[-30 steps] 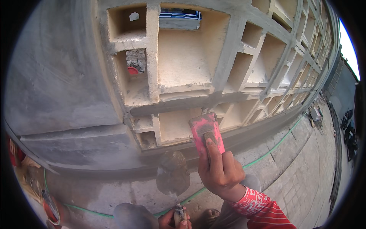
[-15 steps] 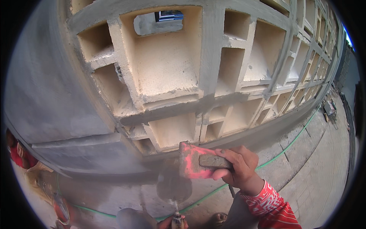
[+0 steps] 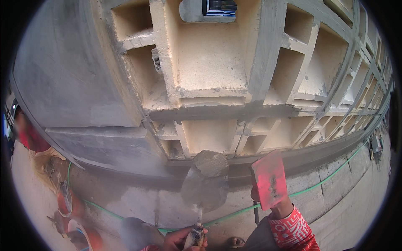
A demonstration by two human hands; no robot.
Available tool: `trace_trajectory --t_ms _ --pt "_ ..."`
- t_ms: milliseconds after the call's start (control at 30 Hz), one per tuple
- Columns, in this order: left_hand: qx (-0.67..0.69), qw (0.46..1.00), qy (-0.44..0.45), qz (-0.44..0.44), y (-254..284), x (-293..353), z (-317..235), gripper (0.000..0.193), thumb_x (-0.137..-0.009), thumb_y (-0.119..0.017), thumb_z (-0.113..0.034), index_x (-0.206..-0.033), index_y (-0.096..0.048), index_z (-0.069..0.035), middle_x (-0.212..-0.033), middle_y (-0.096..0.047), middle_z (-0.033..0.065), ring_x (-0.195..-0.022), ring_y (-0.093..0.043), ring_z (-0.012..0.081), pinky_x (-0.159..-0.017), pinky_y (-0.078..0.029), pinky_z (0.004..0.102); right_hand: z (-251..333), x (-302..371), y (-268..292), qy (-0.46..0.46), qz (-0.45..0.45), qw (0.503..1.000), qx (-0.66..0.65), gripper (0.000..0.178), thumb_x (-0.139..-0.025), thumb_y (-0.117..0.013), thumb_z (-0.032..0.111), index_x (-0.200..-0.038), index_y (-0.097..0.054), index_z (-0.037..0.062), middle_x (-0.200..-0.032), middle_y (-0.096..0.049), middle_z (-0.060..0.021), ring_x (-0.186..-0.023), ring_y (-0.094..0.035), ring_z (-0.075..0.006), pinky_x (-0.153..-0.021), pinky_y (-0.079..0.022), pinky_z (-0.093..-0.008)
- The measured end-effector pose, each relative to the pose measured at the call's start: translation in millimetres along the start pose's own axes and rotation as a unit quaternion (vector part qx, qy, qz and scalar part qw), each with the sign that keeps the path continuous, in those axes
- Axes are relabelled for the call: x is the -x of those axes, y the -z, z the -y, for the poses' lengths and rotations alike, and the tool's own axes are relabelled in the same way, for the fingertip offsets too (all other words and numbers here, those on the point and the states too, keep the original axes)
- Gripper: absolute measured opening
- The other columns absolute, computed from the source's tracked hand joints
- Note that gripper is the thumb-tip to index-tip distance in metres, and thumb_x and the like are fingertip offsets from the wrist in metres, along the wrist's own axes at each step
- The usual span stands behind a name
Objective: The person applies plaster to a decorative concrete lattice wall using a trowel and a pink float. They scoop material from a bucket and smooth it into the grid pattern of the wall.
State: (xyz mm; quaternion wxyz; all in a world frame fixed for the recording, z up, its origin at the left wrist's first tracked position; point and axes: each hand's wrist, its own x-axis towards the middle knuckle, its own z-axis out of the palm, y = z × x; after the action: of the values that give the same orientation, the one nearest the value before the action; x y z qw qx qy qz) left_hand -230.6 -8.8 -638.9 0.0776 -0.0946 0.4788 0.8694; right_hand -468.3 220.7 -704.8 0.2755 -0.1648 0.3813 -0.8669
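Note:
My left hand (image 3: 178,239) is closed round the handle of a trowel (image 3: 194,205) low in the middle of the view. Wet grey mortar (image 3: 211,164) lies on the far end of its blade. To the right, my right hand (image 3: 281,209) holds a red plastering float (image 3: 274,180), its flat face turned toward me with grey smears on it. That face hides most of my fingers. Both tools are just in front of the foot of a cream openwork block wall (image 3: 211,60). A darker, damp-looking mortar band (image 3: 222,112) runs along one of its joints.
Smooth grey wall (image 3: 75,79) adjoins the blocks at left. A green hose (image 3: 320,184) crosses the paved ground. Orange buckets (image 3: 94,236) stand at lower left, near another person in red (image 3: 33,136). Dark debris (image 3: 375,146) lies far right. My knee (image 3: 136,232) shows below.
My right hand has turned the float from handle-side view to its flat face and moved it slightly right. The trowel has risen with mortar visible on it. The view has shifted left.

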Motion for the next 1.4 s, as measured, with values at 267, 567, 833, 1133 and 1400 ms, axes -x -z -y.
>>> trace_trajectory --t_ms 267,567,833,1133,1400 --pt "0.072 0.996 0.017 0.047 4 1 -6 0.059 -0.089 -0.076 -0.033 -0.13 -0.053 0.003 -0.097 -0.06 0.0079 -0.063 -0.061 0.0163 -0.052 -0.05 0.0292 -7 19 13 0.061 -0.016 0.978 0.201 0.035 -0.101 -0.059 0.026 -0.13 -0.054 0.0064 -0.113 -0.066 -0.0136 -0.096 -0.066 -0.0234 -0.083 -0.055 -0.036" --pt "0.1 0.992 0.025 0.065 23 15 -10 0.062 -0.091 -0.074 -0.034 -0.135 -0.05 0.002 -0.1 -0.06 0.0083 -0.064 -0.062 0.0155 -0.052 -0.05 0.0282 -3 -2 -10 0.07 0.117 0.959 0.247 0.024 -0.104 -0.057 0.028 -0.11 -0.065 0.006 -0.101 -0.065 -0.0078 -0.088 -0.059 -0.0161 -0.079 -0.047 -0.0322" --pt "0.095 0.992 0.003 0.087 26 18 -5 0.048 -0.096 -0.068 -0.032 -0.129 -0.052 -0.001 -0.096 -0.06 0.0054 -0.066 -0.061 0.0128 -0.056 -0.049 0.0262 -4 -2 -16 0.095 0.117 0.942 0.302 0.023 -0.103 -0.059 0.023 -0.107 -0.069 0.0024 -0.103 -0.069 -0.0091 -0.095 -0.061 -0.0172 -0.086 -0.047 -0.0319" --pt "0.075 0.995 -0.017 0.059 25 11 -1 0.042 -0.095 -0.069 -0.032 -0.121 -0.055 -0.001 -0.091 -0.06 0.0041 -0.063 -0.06 0.0122 -0.054 -0.05 0.0263 38 -7 -10 -0.132 0.141 0.907 0.375 0.02 -0.104 -0.056 0.011 -0.114 -0.068 -0.001 -0.101 -0.07 -0.0051 -0.092 -0.061 -0.0101 -0.082 -0.048 -0.0266" --pt "0.039 0.998 -0.015 0.035 30 13 -6 0.05 -0.092 -0.072 -0.033 -0.124 -0.054 0.001 -0.091 -0.06 0.0065 -0.063 -0.061 0.0148 -0.053 -0.051 0.0279 53 -8 -18 -0.045 0.113 0.857 0.5 0.028 -0.099 -0.064 0.017 -0.121 -0.066 -0.001 -0.094 -0.069 -0.0046 -0.083 -0.059 -0.0077 -0.075 -0.049 -0.0255"
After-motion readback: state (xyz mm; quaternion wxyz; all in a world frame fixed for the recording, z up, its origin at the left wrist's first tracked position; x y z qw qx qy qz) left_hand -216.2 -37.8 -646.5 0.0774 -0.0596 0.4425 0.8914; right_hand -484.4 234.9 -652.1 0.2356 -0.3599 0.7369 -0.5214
